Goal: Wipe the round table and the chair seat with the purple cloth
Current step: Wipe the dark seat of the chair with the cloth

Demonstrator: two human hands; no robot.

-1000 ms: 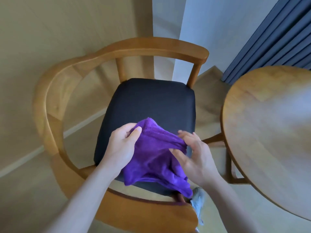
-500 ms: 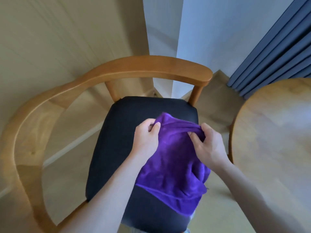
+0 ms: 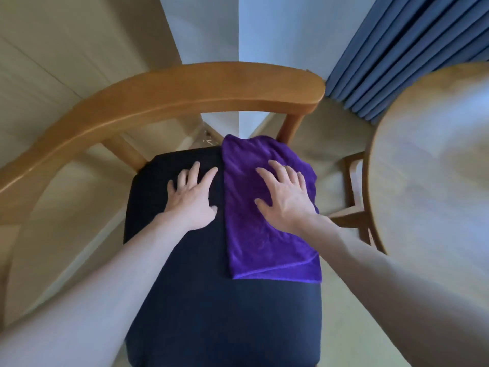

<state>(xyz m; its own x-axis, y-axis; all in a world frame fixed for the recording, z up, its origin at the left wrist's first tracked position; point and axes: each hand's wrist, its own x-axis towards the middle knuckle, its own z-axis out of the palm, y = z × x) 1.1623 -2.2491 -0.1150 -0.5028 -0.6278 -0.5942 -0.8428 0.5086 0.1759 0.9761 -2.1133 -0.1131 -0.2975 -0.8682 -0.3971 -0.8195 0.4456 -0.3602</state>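
Seat, lower centre: cloth lies flat on its right half. Our right hand presses it, fingers spread; left hand rests flat on bare seat. Seat wipe apparently just starting. Worktop, right edge: cannot tell if wiped.

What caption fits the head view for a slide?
Right hand presses the purple cloth flat on the dark chair seat; left hand rests beside it.
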